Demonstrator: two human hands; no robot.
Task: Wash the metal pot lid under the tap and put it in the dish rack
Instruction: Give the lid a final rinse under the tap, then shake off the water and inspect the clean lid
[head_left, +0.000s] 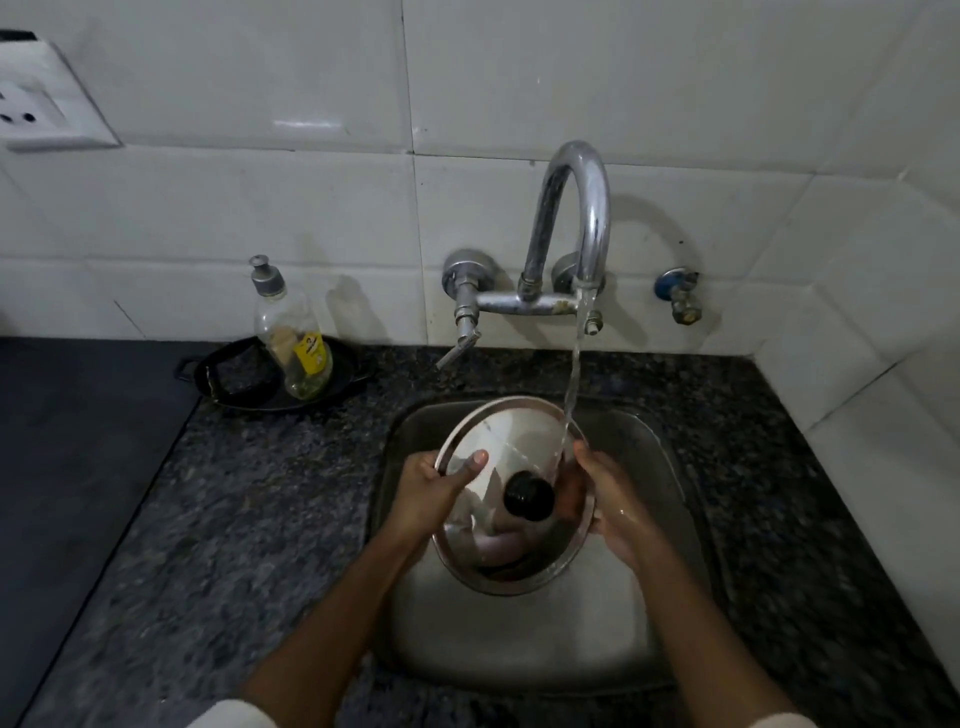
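Both hands hold lid (511, 457) over sink (519, 639), tap (571, 218) running

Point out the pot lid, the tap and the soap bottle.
pot lid (511, 436), head view, bare shiny top above the knob.
tap (592, 208), head view, curved spout.
soap bottle (291, 338), head view, clear body.

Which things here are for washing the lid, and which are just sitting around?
For the job: the pot lid, held over the sink by the left hand and right hand; the tap with water running.

Just sitting there: the soap bottle in a black dish, the small valve, the wall socket.
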